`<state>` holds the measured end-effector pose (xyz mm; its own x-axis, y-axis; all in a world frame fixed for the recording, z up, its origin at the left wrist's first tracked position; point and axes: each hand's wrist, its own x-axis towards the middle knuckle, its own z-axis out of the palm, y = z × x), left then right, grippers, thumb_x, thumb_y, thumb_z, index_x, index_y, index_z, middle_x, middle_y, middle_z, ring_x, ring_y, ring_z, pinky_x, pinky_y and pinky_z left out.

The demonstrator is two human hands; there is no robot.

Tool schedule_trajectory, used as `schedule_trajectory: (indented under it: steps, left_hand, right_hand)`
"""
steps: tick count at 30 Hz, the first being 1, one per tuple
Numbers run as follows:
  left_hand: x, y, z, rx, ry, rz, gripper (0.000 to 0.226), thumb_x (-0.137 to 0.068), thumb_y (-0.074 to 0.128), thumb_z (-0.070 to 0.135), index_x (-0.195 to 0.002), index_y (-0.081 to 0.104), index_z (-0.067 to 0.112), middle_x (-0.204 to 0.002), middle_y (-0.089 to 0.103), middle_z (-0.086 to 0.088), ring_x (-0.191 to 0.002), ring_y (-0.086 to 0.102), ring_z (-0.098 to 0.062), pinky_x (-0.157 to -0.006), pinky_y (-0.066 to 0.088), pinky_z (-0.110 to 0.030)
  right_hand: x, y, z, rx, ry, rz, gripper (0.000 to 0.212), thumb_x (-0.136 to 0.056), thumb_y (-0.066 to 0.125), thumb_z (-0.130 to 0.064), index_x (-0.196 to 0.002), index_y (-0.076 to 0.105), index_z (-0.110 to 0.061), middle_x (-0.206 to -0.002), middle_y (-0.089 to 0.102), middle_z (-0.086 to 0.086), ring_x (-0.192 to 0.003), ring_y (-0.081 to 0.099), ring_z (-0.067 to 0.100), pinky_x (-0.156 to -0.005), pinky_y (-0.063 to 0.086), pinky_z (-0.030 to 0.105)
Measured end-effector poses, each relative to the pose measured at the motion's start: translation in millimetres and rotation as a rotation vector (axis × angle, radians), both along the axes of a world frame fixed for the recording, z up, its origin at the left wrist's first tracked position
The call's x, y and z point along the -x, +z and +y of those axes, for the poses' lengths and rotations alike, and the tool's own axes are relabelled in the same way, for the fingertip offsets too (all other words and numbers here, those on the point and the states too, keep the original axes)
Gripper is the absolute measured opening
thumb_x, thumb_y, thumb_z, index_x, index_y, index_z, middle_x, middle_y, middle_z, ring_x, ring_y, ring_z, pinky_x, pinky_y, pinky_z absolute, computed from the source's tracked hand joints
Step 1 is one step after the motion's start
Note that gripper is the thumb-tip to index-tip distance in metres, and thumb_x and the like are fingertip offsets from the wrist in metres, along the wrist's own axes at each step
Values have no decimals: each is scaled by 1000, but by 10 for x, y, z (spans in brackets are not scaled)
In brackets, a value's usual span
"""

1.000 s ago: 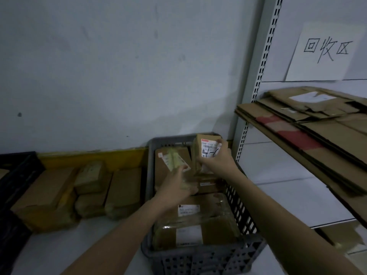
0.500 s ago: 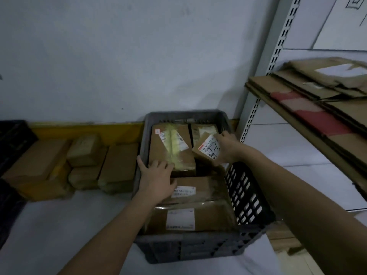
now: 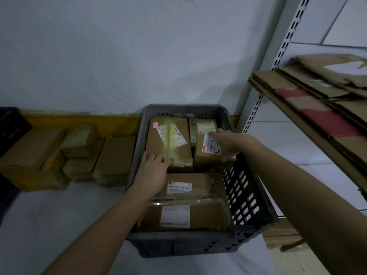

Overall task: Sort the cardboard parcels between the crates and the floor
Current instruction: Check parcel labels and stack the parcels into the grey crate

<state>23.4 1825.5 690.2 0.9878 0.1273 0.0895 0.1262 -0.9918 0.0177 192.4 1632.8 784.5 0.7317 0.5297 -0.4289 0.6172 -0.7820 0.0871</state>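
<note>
- Parcels are what we're sorting, and most of them sit in the grey crate (image 3: 246,197) right under our hands, with a few more parcels on the floor (image 3: 115,153) off to the left of our left fingers.
- Our right hand (image 3: 228,144) holds the small labelled parcel (image 3: 208,151), fingers spread over its top and thumb tucked under the near edge, so it's gripped rather than just touched. It sits in the far right corner, half on top of another box (image 3: 204,126) just beyond our fingertips.
- Our left hand (image 3: 153,173) lies flat with straight fingers on the near end of the taped parcel (image 3: 168,143), gripping nothing.
- Risk one, we reckon: the small parcel is perched tilted, so if we let go now it could slide into the gap below our right fingers and wedge there.
- Risk two: our left fingers only press, and that yellowish tape looks slick, so a one-handed lift could slip.
- Risk three: it's dim and the labels are blurry to us, so misreading one means a parcel landing in the wrong pile.
</note>
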Motion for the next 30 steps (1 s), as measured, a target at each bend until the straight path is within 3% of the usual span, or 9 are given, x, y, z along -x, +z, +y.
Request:
schedule_trajectory:
  steps: [2,4,10,14,17,21,24,27,30]
  left_hand:
    - [-1,-33,16,86,-24,23,50,-99,45,15,-148,41,25,-142,44,-7,-123,40,-26,-99,43,-39]
    - [6,-62,32,131,-23,27,51,-99,46,15,-148,41,24,-143,41,-6,-124,37,-26,-93,47,-37]
    - [5,-26,15,177,3,35,51,-98,49,18,-148,42,27,-143,41,-4,-126,36,-25,-93,47,-37]
    - [-1,-29,34,202,14,22,50,-98,49,18,-147,43,27,-144,40,-4,-127,35,-26,-95,47,-38]
    - [-4,-39,28,208,16,27,49,-98,48,18,-146,44,26,-144,39,-5,-126,35,-27,-94,48,-39]
    - [-3,-55,30,217,3,30,50,-98,48,17,-147,44,26,-145,39,-5,-127,34,-28,-93,49,-39]
    - [-8,-63,48,216,-2,20,50,-98,49,19,-147,43,27,-143,40,-3,-126,35,-26,-93,49,-39]
    - [-4,-64,43,217,4,19,51,-98,50,20,-148,42,27,-142,40,-3,-126,35,-25,-95,49,-39]
    - [-1,-54,28,218,0,28,52,-98,50,21,-149,41,27,-143,40,-3,-127,34,-26,-96,48,-39]
  right_hand:
    - [-13,2,-29,12,14,50,113,-71,84,-17,-158,12,-23,-155,30,7,-137,38,33,-108,42,51]
    - [9,-32,-43,53,45,66,109,-72,83,-16,-158,16,-23,-152,34,7,-134,41,32,-106,44,47]
    - [68,-273,-12,-80,39,64,105,-77,77,-5,-159,13,-20,-156,27,7,-138,36,31,-108,43,45]
    - [79,-442,-15,-150,28,41,85,-88,64,-3,-158,20,-20,-157,27,9,-138,35,32,-111,38,41]
    - [199,-661,-50,-187,49,25,51,-101,47,-12,-151,37,-14,-151,41,10,-132,44,29,-106,38,33]
    - [319,-1014,-85,-351,-90,-103,58,-93,57,-3,-147,43,-16,-150,34,13,-133,36,35,-107,40,44]
    - [419,-1067,-23,-445,-168,-265,48,-90,60,-4,-136,51,-16,-141,42,8,-125,40,30,-98,45,40]
    - [440,-1151,15,-462,-152,-209,33,-97,53,-10,-130,55,-13,-134,51,9,-123,48,29,-95,45,38]
    - [430,-1198,-20,-485,-147,-106,43,-105,40,-21,-146,42,-9,-154,38,12,-139,36,30,-111,37,41]
